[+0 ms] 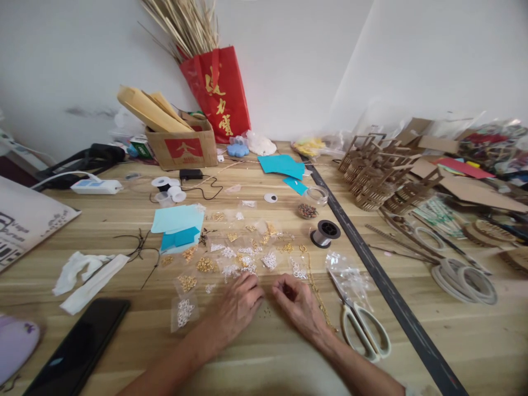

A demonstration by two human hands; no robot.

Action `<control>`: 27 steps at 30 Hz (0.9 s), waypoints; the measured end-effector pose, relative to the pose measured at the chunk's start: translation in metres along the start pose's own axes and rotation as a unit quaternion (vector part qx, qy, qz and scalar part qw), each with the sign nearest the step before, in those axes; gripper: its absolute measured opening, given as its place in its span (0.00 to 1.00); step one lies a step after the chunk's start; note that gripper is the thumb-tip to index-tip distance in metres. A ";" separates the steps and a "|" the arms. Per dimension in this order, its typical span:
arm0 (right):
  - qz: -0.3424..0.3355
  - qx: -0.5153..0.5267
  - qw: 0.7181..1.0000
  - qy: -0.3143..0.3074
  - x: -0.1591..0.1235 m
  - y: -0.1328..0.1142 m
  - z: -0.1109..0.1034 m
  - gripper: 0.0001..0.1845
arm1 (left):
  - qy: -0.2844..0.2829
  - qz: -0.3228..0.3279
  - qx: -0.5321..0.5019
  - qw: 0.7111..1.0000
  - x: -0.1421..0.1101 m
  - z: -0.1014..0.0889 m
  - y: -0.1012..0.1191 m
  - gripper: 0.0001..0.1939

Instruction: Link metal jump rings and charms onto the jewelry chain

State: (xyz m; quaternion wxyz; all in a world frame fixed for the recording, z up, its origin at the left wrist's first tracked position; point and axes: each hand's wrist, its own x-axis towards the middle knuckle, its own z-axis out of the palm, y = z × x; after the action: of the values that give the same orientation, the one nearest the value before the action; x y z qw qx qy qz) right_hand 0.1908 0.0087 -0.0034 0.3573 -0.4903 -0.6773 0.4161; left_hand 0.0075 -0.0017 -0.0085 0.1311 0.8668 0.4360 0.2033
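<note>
My left hand (241, 303) rests on the wooden table with its fingers curled together; whatever they hold, if anything, is hidden. Close by on the right, my right hand (300, 303) is closed too, thumb and fingers bent inward, and its contents cannot be made out. Tiny dark beads (266, 312) lie on the wood between the hands. Beyond the fingertips spread small clear bags of silver findings (269, 260) and gold findings (206, 265). A gold chain (315, 286) runs beside my right hand, near scissors with white handles (365, 329).
A wire spool (325, 234) and a dish of mixed beads (307, 210) stand behind my right hand. A dark strip (371, 256) crosses the table. Small woven baskets (375, 173) crowd the right; a phone (78, 346) lies at left. Blue paper (177, 220) is behind the left hand.
</note>
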 end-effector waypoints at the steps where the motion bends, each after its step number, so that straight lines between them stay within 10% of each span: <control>1: -0.001 -0.001 1.000 -0.001 0.000 -0.001 0.000 0.10 | 0.000 0.002 0.003 1.000 0.000 0.000 0.000 0.08; 20: -0.003 0.008 1.000 -0.012 0.000 0.003 0.005 0.12 | 0.003 0.015 0.025 1.000 -0.002 0.003 -0.002 0.10; 27: 0.006 0.001 1.000 -0.020 0.001 0.002 0.004 0.12 | 0.091 0.007 -0.071 0.993 0.000 0.004 -0.006 0.09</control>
State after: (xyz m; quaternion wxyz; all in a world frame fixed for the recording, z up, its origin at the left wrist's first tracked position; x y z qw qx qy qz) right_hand 0.1877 0.0088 -0.0071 0.3413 -0.4856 -0.6812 0.4284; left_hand 0.0054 0.0022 -0.0148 0.1506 0.8362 0.4250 0.3122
